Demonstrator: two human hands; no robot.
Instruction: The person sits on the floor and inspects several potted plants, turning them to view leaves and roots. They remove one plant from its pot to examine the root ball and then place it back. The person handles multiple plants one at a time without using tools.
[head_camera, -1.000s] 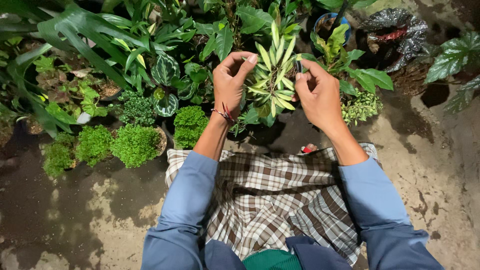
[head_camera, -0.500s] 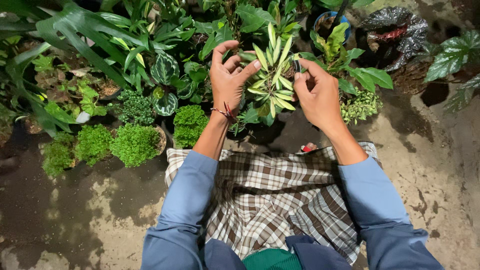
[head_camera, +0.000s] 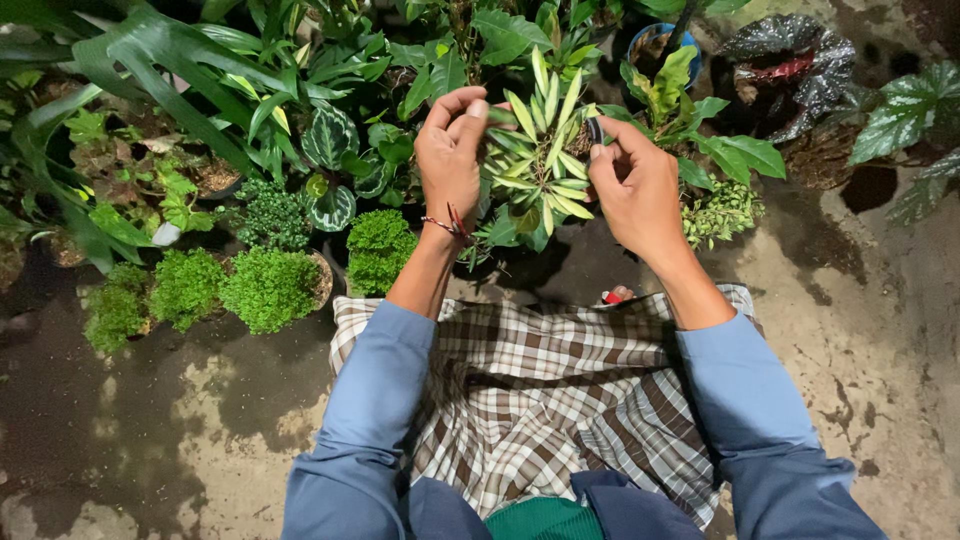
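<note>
A small potted plant with yellow-green striped, pointed leaves (head_camera: 540, 165) stands on the ground in front of my knees. My left hand (head_camera: 450, 165) is on its left side, with thumb and forefinger pinched on a leaf near the top; a red thread band sits on that wrist. On the plant's right, my right hand (head_camera: 640, 195) has its fingertips closed on the dark pot rim (head_camera: 595, 128). Both sleeves are blue. The pot's lower part is hidden by leaves.
Several round bushy green plants (head_camera: 270, 288) sit at the left. Broad-leaved plants (head_camera: 330, 150) crowd behind, with a blue pot (head_camera: 650, 40) and a dark-leaved plant (head_camera: 790, 60) at the upper right. A checked cloth (head_camera: 540, 400) covers my lap; the ground is wet concrete (head_camera: 860, 330).
My left hand's fingers, spread over the leaves half a second ago, have closed into a pinch on a leaf. The right hand has stayed at the pot rim.
</note>
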